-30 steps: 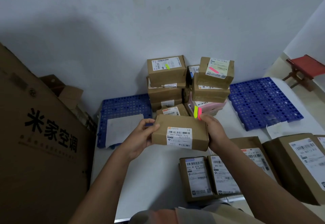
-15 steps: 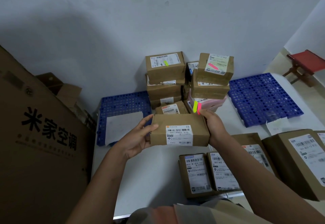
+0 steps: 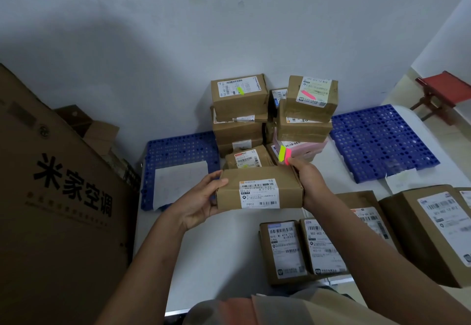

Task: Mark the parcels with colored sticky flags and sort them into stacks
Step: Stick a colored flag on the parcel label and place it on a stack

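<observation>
Brown cardboard fills my grip: I hold a parcel (image 3: 260, 188) above the white surface (image 3: 224, 245), label toward me. My left hand (image 3: 201, 201) wraps its left end, thumb on top. My right hand (image 3: 308, 182) clasps the right end and also pinches the flags (image 3: 284, 154), one yellow and one pink, sticking up. Behind, against the wall, stand two stacks (image 3: 239, 118), the left topped by a yellow-flagged box, the right by a pink-flagged one. More parcels (image 3: 303, 248) lie near me at right.
</observation>
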